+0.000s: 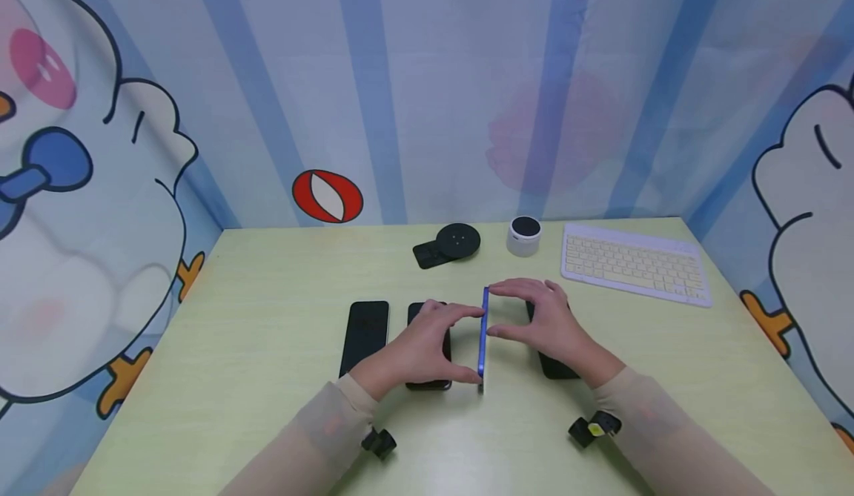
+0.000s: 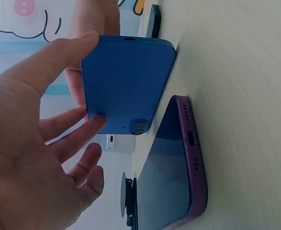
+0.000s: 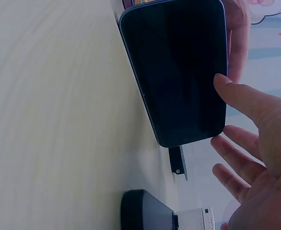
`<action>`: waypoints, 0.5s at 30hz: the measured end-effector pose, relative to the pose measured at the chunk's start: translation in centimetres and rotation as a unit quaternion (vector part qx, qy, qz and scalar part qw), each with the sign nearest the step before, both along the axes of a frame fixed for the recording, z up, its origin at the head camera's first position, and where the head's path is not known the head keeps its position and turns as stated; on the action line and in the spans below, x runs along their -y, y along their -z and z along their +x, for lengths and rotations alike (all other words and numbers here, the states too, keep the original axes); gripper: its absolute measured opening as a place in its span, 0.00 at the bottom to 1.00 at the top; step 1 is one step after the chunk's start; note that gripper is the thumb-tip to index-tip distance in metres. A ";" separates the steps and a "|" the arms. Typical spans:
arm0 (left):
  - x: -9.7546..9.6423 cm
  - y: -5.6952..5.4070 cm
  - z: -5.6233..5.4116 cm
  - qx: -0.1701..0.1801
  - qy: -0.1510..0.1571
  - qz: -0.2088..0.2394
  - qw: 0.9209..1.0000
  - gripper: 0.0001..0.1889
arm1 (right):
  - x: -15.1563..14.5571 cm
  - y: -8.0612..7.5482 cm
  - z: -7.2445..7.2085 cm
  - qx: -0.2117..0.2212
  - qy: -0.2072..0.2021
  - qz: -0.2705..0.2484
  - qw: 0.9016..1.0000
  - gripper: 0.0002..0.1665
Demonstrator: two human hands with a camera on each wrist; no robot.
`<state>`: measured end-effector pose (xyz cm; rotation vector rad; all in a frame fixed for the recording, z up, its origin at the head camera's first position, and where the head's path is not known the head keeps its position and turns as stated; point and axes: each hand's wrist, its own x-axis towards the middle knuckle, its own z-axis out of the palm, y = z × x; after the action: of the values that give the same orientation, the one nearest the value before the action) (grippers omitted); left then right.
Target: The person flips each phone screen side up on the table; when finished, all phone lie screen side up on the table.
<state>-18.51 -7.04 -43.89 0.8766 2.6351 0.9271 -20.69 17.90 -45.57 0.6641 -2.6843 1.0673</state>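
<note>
A blue smartphone [image 1: 483, 340] stands on its long edge at the table's middle, between the two hands. In the left wrist view its blue back [image 2: 123, 81] and camera lenses show; its dark screen [image 3: 179, 72] faces the right wrist camera. My left hand [image 1: 423, 348] holds it with the thumb at the near end and fingertips against the back near the upper edge. With thumb at the screen's upper edge and fingertips at the far corner, my right hand [image 1: 543, 322] holds it too. A purple-framed phone [image 2: 198, 158] lies partly below the left hand, a black phone [image 1: 557, 368] partly below the right.
Another dark phone [image 1: 365, 333] lies left of the left hand. Along the back stand a black round-topped stand [image 1: 458, 241], a small white cylinder with a dark top [image 1: 523, 236] and a lilac keyboard [image 1: 634, 265]. A striped cartoon curtain [image 1: 454, 110] rises behind the table [image 1: 267, 318].
</note>
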 end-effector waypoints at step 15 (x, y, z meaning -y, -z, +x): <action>1.3 0.2 0.2 0.021 -0.022 0.003 1.000 0.47 | 1.1 1.0 -0.3 0.014 -0.001 0.020 1.000 0.40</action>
<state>-18.36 -8.30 -44.12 0.7962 2.6268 0.9546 -20.98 16.83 -46.55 0.6644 -2.7357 1.0347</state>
